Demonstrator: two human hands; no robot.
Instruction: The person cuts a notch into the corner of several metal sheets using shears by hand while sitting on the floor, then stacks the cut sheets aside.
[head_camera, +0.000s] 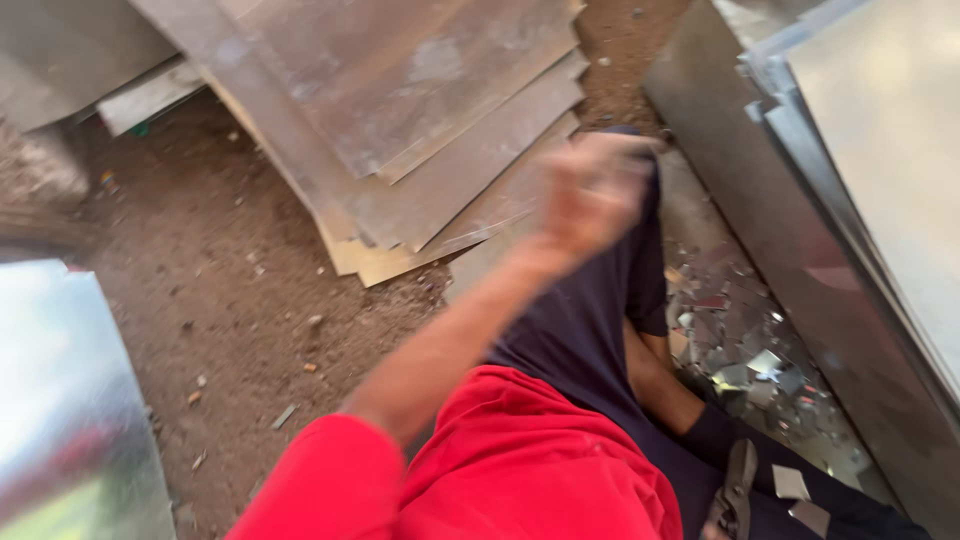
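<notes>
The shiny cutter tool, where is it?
In the head view, the metal snips lie at the bottom right, on the dark trousers, beside small metal offcuts and below the scrap pile.

I see a bright red shirt (520, 460) with its sleeve the same plain red, over dark navy trousers (590, 320). The stacked metal sheets (420, 120) look dull grey-brown with pale smudges and tan edges. The dirt floor (230, 310) is reddish brown, flecked with small light bits. The sheets on the right (880, 150) are silvery grey, the shiny sheet at lower left (70, 400) silver with faint red and green reflections. The scrap offcuts (750, 350) glint silver, red and yellow. The snips (735, 490) are dark grey.
</notes>
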